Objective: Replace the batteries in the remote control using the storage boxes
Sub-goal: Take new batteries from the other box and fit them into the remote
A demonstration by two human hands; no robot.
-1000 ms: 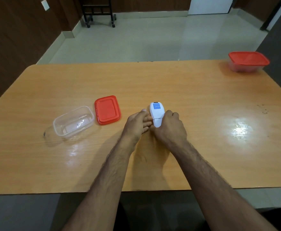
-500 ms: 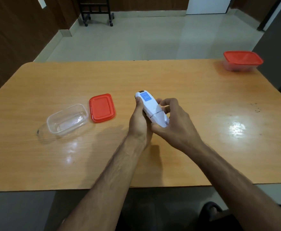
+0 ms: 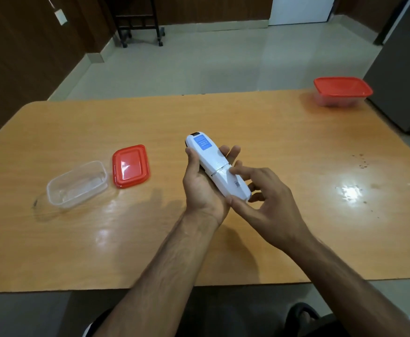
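A white remote control point(image 3: 214, 164) with a blue label lies back-side up in my left hand point(image 3: 200, 188), held above the table. My right hand point(image 3: 259, 193) grips its lower end, thumb under the tip and a finger on the battery cover, which shows a seam across the body. An open clear storage box point(image 3: 77, 183) sits at the left with its red lid point(image 3: 130, 166) lying beside it. A second clear box with a red lid on point(image 3: 342, 91) stands at the far right corner.
The wooden table point(image 3: 284, 239) has a glossy top with a few dark specks at the right. A grey cabinet point(image 3: 403, 69) stands beside the far right corner. A black wheeled stand point(image 3: 138, 20) is on the floor beyond.
The remote was lifted off the table and tilted. My left hand now cradles it from below and my right hand has shifted to its lower end.
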